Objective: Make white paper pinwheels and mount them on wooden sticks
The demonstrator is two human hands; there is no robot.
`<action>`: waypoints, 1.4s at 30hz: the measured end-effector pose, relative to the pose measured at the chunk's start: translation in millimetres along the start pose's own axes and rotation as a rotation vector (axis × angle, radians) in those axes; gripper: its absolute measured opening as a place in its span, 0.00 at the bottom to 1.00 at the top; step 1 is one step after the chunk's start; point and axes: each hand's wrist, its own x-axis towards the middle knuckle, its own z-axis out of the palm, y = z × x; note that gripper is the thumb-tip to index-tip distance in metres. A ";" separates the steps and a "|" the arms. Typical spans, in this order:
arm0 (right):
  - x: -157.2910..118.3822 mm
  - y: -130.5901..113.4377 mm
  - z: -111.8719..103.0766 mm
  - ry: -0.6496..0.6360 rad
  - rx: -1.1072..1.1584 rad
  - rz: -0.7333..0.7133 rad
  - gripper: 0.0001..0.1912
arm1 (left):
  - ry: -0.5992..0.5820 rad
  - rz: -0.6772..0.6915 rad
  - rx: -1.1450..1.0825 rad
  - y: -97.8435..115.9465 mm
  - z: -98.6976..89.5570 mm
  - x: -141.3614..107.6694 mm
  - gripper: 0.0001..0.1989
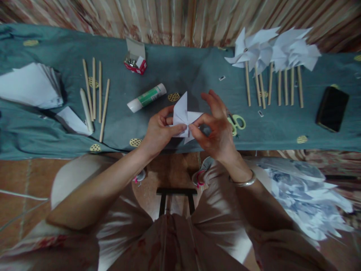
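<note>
A white paper pinwheel (181, 109) is held up between my hands above the front of the cloth-covered table. My left hand (160, 128) grips its left side, with the thumb pressed near the centre. With thumb and index finger, my right hand (216, 130) pinches the paper close to the middle; its other fingers are raised. Green-handled scissors (237, 123) lie beside my right hand, partly hidden by it. A glue stick (147, 98) with a green label lies beyond my left hand. Whether a pin sits at the pinwheel's centre, I cannot tell.
Wooden sticks (94, 88) and a paper stack (31, 86) lie left. Behind the glue stands an open red box (135, 64) of small metal pieces. Finished pinwheels on sticks (293, 49) lie at back right, near a black phone (332, 108). A heap of paper (307, 195) sits below right.
</note>
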 end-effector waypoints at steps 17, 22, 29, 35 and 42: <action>-0.6 -1.4 1.4 0.007 -0.007 0.027 0.08 | 0.011 0.009 -0.027 -2.2 1.3 1.7 0.28; -0.4 -2.0 0.7 -0.001 0.011 0.027 0.06 | 0.013 0.015 -0.015 -2.7 0.7 2.6 0.28; -0.5 -0.1 -0.2 -0.011 0.039 0.033 0.08 | -0.005 0.000 -0.048 -2.2 -0.1 1.6 0.26; 1.0 2.1 -2.6 -0.024 0.054 0.029 0.06 | -0.001 -0.005 -0.042 -3.1 -1.5 3.2 0.25; 3.4 -2.5 -6.6 0.008 0.055 -0.034 0.03 | 0.008 -0.028 -0.057 -5.2 -3.0 5.0 0.21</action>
